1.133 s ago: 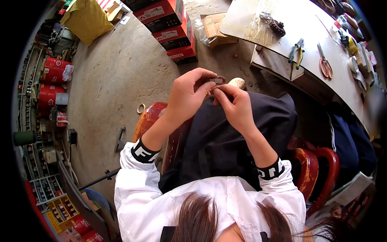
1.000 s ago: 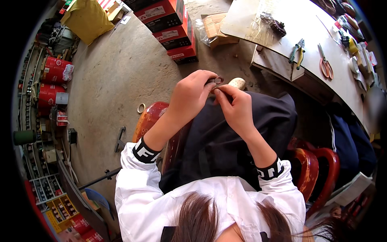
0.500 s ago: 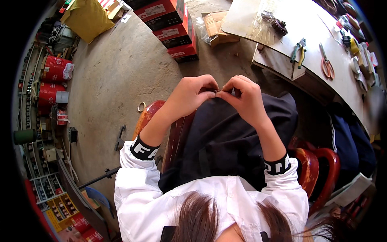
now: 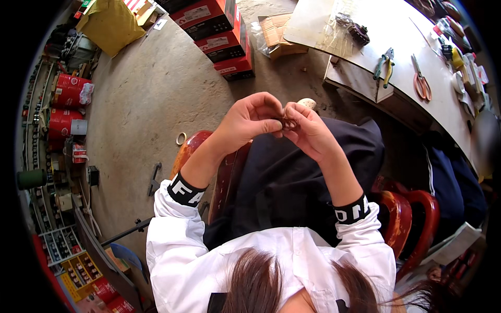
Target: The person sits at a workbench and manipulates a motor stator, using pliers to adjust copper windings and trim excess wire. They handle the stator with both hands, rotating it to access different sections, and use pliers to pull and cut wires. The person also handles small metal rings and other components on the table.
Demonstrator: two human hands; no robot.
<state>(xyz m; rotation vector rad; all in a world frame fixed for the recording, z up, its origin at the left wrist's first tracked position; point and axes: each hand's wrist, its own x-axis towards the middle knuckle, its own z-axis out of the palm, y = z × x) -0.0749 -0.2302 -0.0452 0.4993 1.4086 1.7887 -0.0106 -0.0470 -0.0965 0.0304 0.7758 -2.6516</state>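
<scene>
Above my lap, my left hand (image 4: pixel 251 121) and my right hand (image 4: pixel 312 131) meet with fingers pinched together. Between their fingertips is a small brown looped strand (image 4: pixel 289 123), thin like cord or wire; its exact kind I cannot make out. Both hands grip it, the left at its left side and the right at its upper right. Part of the strand is hidden behind my fingers. Dark cloth (image 4: pixel 308 172) covers my lap below the hands. Just beyond the right hand shows a cream shoe with small holes (image 4: pixel 307 103).
On the table (image 4: pixel 313 26) at the upper right lie a dark brown bundle (image 4: pixel 359 34), green-handled pliers (image 4: pixel 384 68) and red-handled scissors (image 4: pixel 421 86). Red and black boxes (image 4: pixel 234 67) stand stacked ahead. A tape roll (image 4: pixel 181 138) lies on the floor at left.
The brown strand now shows as loops between my fingers. My right hand has turned and shifted slightly, and my left fingers have lifted. The cream shoe has come into sight.
</scene>
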